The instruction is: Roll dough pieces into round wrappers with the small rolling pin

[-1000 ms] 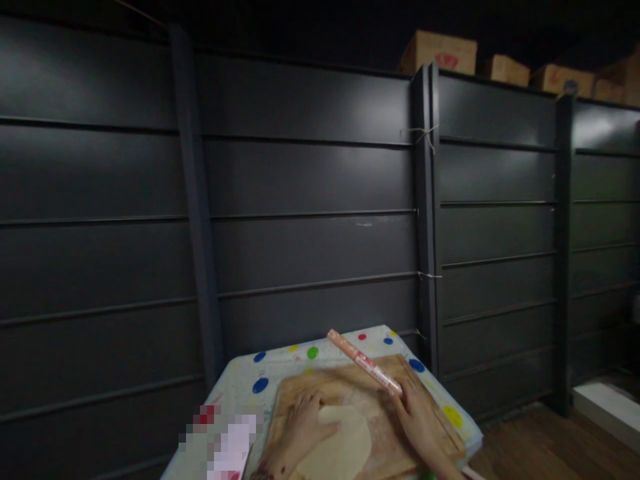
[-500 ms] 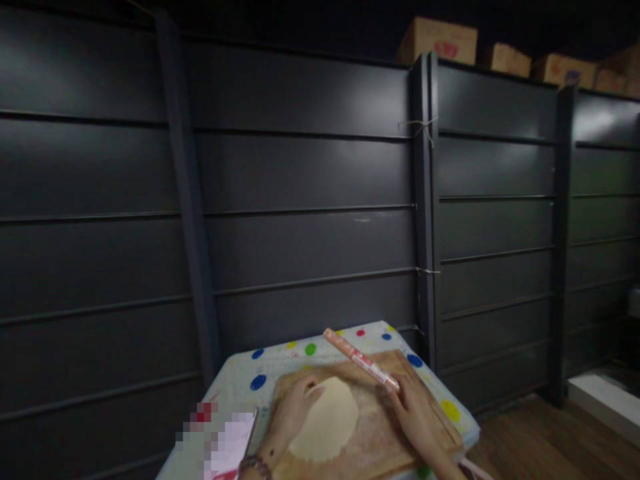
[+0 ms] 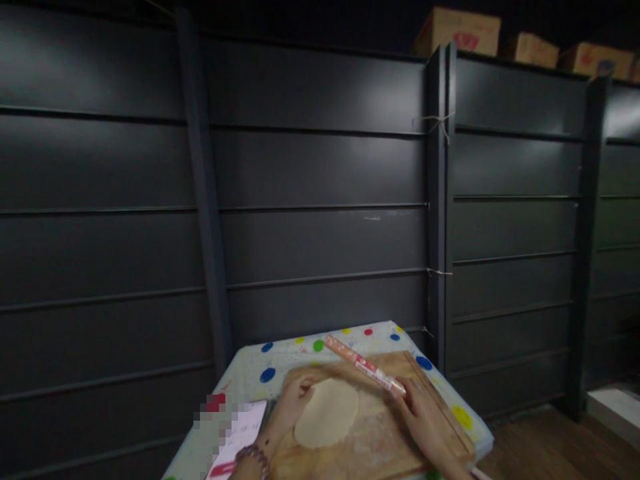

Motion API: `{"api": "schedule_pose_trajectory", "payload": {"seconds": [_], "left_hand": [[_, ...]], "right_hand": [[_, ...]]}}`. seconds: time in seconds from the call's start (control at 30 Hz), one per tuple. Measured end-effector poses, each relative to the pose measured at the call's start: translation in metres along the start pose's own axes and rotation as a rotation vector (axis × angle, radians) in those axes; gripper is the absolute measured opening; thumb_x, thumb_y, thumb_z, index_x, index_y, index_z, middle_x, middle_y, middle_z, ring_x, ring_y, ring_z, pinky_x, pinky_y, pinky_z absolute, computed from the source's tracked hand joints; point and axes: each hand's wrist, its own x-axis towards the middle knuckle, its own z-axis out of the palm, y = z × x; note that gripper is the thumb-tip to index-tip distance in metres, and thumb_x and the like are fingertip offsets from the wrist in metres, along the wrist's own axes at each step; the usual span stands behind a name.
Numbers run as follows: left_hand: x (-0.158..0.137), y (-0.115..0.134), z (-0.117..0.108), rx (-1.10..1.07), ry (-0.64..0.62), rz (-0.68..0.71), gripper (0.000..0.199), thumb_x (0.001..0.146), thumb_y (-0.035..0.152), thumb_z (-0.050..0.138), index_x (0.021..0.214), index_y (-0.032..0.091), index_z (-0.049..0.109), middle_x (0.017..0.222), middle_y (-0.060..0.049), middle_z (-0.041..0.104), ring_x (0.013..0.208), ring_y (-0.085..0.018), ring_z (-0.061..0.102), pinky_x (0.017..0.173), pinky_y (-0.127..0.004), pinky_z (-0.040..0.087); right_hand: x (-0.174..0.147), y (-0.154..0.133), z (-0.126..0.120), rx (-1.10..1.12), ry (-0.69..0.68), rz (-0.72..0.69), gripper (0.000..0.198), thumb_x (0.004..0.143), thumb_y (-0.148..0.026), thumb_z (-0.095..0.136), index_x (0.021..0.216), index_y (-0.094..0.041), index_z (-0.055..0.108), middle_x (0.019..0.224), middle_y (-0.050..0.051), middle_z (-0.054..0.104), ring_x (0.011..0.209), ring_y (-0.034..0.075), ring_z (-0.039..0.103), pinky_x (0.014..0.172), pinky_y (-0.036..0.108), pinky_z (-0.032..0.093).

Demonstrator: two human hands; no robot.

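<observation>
A flat, rounded sheet of dough lies on a wooden board. At its upper left edge is my left hand, fingers curled together on the rim of the sheet; a beaded bracelet circles that wrist. My right hand grips one end of a rolling pin, which has a red and white printed wrapper. The pin is raised and slants up to the left, its far end beyond the board's back edge. Its gripped end is partly hidden by my fingers.
The board rests on a table with a spotted white cloth. Left of the board lies a flat item with a pale, screen-like face, partly pixelated. A dark panelled wall rises behind the table, with cardboard boxes on top.
My left fingers have curled in at the dough's edge, and the sheet looks wider and rounder. The rolling pin stays in my right hand. The whole view has shifted slightly.
</observation>
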Motion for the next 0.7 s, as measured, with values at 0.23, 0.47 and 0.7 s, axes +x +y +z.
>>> {"api": "schedule_pose_trajectory", "payload": {"seconds": [0.23,0.47,0.7], "left_hand": [[0.016,-0.011,-0.025,0.071,0.209,0.009,0.035,0.095,0.040,0.059,0.125,0.022,0.058,0.133,-0.008,0.057,0.112,-0.024,0.059,0.095,-0.047,0.051],[0.008,-0.012,0.004,0.273,0.025,0.156,0.040,0.100,0.035,0.037,0.126,0.018,0.061,0.148,-0.012,0.049,0.136,-0.029,0.041,0.115,-0.048,0.031],[-0.004,-0.016,0.029,0.398,-0.112,0.045,0.048,0.097,0.040,0.038,0.133,0.014,0.058,0.150,-0.014,0.047,0.139,-0.031,0.040,0.117,-0.048,0.029]], "right_hand": [[0.006,-0.035,-0.011,0.042,-0.276,-0.134,0.034,0.096,-0.051,0.045,0.115,-0.032,0.066,0.115,0.004,0.070,0.108,0.026,0.062,0.098,0.038,0.046],[0.024,-0.073,-0.006,0.071,-0.513,-0.325,0.031,0.096,-0.050,0.049,0.110,-0.028,0.067,0.110,0.003,0.070,0.102,0.023,0.061,0.095,0.036,0.043],[0.044,-0.063,0.018,-0.011,-0.461,-0.268,0.042,0.101,-0.042,0.032,0.102,-0.023,0.070,0.107,0.007,0.071,0.100,0.023,0.064,0.091,0.034,0.045]]}}
